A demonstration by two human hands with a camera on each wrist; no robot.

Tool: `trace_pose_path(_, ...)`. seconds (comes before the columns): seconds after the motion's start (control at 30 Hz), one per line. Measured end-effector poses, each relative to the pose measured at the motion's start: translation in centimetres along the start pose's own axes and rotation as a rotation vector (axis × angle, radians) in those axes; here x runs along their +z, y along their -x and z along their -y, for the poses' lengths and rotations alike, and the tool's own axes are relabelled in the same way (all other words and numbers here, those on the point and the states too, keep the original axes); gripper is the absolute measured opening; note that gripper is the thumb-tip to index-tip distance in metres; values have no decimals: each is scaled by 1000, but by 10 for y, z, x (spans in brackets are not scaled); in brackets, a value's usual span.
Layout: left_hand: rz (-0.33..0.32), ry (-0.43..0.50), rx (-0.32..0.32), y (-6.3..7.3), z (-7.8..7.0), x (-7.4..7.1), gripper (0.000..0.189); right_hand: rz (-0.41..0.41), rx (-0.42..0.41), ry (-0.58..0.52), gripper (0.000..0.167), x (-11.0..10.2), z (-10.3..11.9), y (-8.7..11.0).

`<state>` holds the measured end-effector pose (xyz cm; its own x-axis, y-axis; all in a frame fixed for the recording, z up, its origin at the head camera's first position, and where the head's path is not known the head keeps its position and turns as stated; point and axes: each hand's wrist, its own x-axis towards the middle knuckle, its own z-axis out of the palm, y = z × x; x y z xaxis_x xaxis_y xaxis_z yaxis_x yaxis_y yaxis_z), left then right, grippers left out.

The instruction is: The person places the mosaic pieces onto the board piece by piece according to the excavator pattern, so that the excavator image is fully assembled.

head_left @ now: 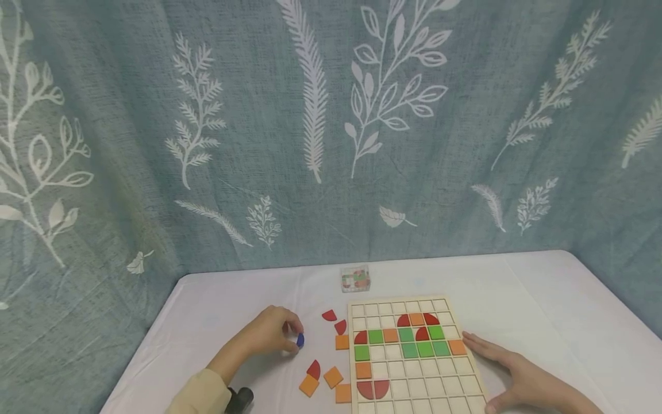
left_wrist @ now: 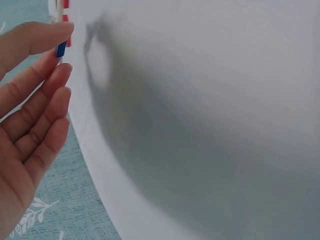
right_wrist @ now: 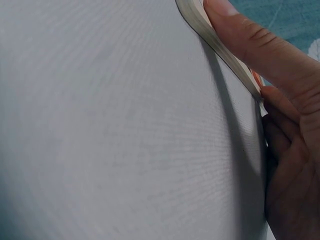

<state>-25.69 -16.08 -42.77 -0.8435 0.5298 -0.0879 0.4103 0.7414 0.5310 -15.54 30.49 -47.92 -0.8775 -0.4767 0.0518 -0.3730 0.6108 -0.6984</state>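
Note:
Between thumb and index finger, my left hand (head_left: 271, 330) pinches a small blue piece (head_left: 300, 340) over the table, left of the board. In the left wrist view the blue piece (left_wrist: 61, 50) shows at the thumb tip, the other fingers loosely bent beneath. A pale wooden grid board (head_left: 395, 368) carries green and orange squares and red quarter-circle pieces in some cells. Along its right side, my right hand (head_left: 522, 376) touches the edge with fingers extended and thumb spread. The right wrist view has the thumb (right_wrist: 260, 40) against the board's edge (right_wrist: 220, 47).
Loose red quarter-circles (head_left: 329, 315) and orange squares (head_left: 333, 377) lie between the left hand and the board. A small clear box (head_left: 355, 278) with coloured pieces stands behind the board. A teal leaf-patterned curtain (head_left: 320, 218) hangs behind the white-covered table (head_left: 522, 287).

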Motion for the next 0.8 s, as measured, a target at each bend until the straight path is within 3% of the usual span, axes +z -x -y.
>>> trace_pose_path(0.23, -17, 40, 2, -2, -3, -1, 19, 27, -26, -91, 97, -2, -1, 1)
trace_pose_path(0.6, 4, 52, -79, 1, -2, 11, 22, 51, -19, -115, 97, -3, 0, 0)
trace_pose_path(0.67, 2, 91, -76, 1, 1, 12, 24, 47, -20, -110, 97, -3, 0, 1)
trace_pose_path(0.8, -20, 253, -55, 3, 13, 17, 30, 44, -6, -112, 96, -2, -1, 1)
